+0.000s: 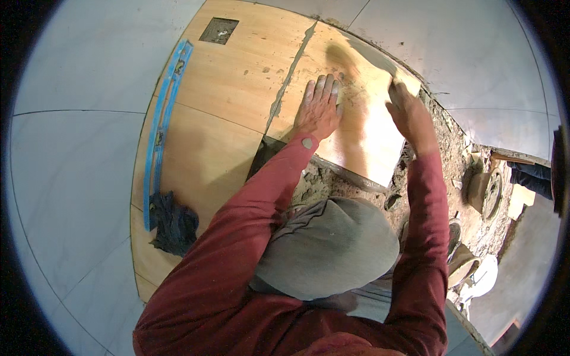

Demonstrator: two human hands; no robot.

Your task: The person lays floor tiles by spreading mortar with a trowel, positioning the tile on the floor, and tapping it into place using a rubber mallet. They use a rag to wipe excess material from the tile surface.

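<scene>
My left hand (319,110) lies flat on a light wood-coloured tile (356,142), its fingers stretched out and dusted with grey. Near the tile's far right edge, my right hand (411,115) is closed with the fingertips down at the surface. What it holds, if anything, I cannot make out. A grey band of wet cement (371,54) runs along that edge up to the right fingers. Grey cement (289,77) also fills the joint between this tile and its left neighbour (237,65).
A blue spirit level (161,133) lies on the left tiles, a dark crumpled cloth (173,224) at its near end. A square drain opening (219,30) sits far left. Rough rubble (454,151) borders the tile on the right, with a bucket-like container (485,194). Grey wall tiles (475,65) rise beyond.
</scene>
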